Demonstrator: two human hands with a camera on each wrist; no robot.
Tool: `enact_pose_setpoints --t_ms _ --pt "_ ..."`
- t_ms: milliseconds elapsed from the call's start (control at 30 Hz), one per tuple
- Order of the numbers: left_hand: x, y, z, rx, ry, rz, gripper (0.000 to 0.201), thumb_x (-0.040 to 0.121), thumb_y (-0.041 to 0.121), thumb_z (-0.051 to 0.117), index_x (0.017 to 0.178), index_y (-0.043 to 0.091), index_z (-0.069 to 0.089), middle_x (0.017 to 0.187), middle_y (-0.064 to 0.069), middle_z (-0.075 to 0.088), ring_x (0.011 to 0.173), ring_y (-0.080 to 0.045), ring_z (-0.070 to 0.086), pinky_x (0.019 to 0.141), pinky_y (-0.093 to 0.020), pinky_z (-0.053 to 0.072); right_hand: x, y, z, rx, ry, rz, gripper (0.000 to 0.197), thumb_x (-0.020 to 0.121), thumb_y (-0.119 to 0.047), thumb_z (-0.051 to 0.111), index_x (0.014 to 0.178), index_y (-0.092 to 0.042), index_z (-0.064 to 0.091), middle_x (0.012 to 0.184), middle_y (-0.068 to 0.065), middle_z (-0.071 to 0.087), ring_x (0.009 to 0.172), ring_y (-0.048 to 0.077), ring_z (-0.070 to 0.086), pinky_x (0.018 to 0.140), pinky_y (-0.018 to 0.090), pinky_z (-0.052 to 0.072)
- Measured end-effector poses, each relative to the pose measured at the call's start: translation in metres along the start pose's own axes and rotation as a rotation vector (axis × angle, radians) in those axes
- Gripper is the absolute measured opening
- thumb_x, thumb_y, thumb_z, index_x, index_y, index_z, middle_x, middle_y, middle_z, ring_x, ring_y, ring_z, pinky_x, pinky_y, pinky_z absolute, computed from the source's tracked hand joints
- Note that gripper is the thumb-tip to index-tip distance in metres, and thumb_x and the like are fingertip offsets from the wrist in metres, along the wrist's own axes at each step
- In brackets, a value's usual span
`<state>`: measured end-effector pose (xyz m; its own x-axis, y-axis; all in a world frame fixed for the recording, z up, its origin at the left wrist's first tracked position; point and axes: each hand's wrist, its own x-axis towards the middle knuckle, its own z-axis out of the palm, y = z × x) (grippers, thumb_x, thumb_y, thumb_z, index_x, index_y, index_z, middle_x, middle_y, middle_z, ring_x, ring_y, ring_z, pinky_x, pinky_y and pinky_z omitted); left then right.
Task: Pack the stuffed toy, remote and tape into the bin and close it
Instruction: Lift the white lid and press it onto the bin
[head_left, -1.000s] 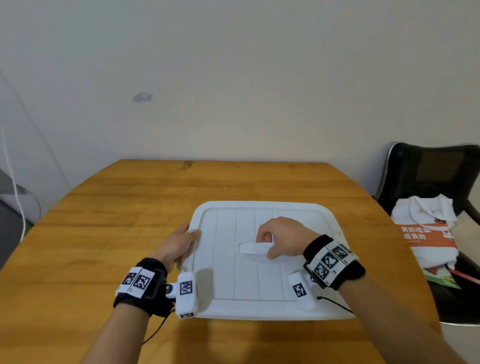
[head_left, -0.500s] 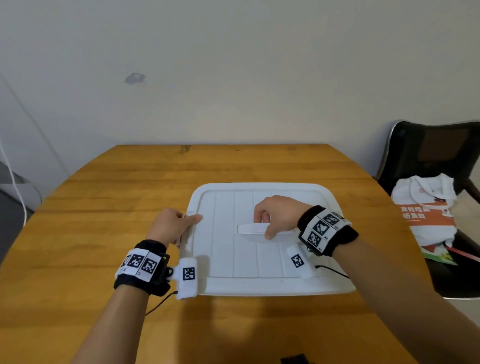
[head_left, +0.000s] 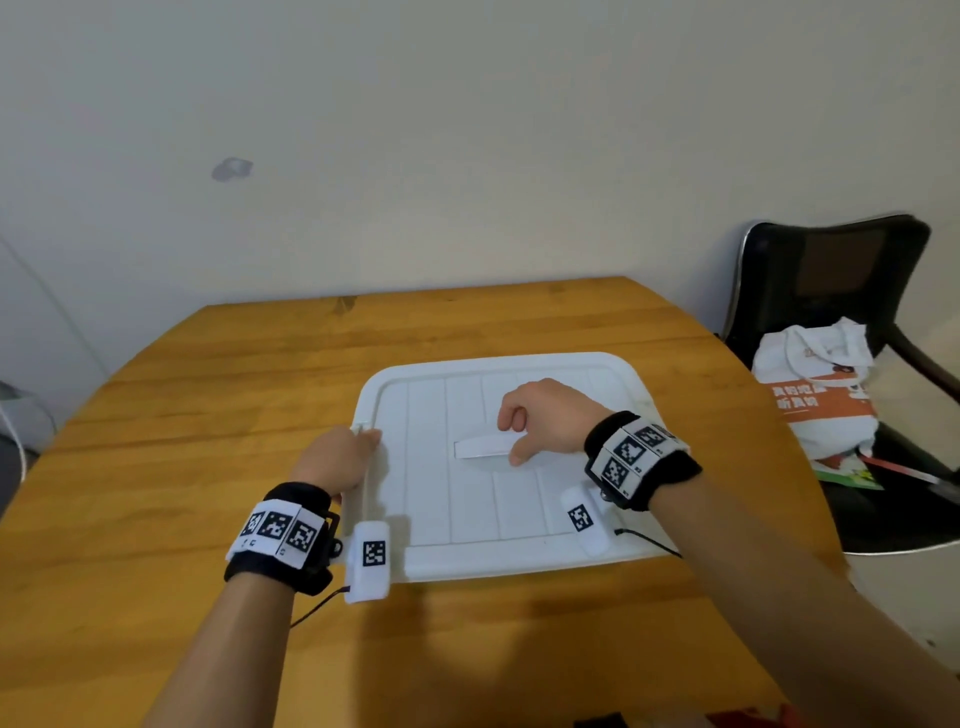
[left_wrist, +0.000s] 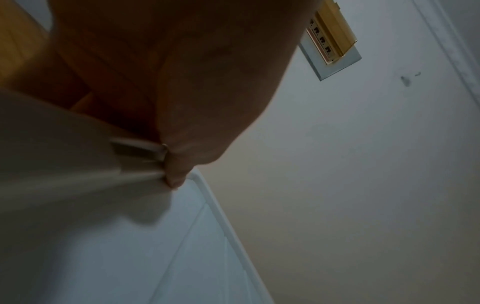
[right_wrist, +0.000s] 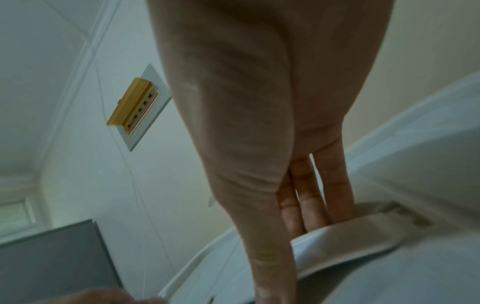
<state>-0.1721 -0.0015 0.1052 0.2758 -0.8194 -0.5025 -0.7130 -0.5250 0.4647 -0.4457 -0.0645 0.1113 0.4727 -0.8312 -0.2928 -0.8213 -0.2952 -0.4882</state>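
white lid on bin – right hand curled round centre handle, left hand gripping lid edge beside it; wooden surface beneath.

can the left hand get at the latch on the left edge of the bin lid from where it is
Probably yes. The left hand already sits at the left edge of the white lid, its thumb pressing the latch in the left wrist view. Nothing lies between; the right hand is on the centre handle.
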Motion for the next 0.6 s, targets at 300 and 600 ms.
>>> enact_pose_setpoints --t_ms 300,600 --pt "-0.001 0.001 -0.004 -0.047 -0.055 -0.025 0.053 0.101 0.046 0.036 0.112 -0.001 0.059 0.089 -0.013 0.067 0.079 -0.030 0.067 0.063 -0.036 0.058 -0.039 0.063 -0.031 0.361 0.398 0.341 0.048 0.079 -0.028 0.082 0.122 -0.013 0.066 0.120 -0.001 0.064 0.113 0.015 0.059 0.091 0.027 0.046" --pt "0.001 0.001 -0.007 -0.103 -0.091 -0.052 0.053 0.100 0.046 0.039 0.117 -0.001 0.056 0.099 -0.018 0.068 0.083 -0.034 0.069 0.064 -0.040 0.060 -0.073 0.088 -0.034 0.369 0.250 0.822 0.063 0.089 -0.033 0.073 0.137 -0.001 0.049 0.136 0.019 0.056 0.120 0.038 0.057 0.094 0.040 0.047"
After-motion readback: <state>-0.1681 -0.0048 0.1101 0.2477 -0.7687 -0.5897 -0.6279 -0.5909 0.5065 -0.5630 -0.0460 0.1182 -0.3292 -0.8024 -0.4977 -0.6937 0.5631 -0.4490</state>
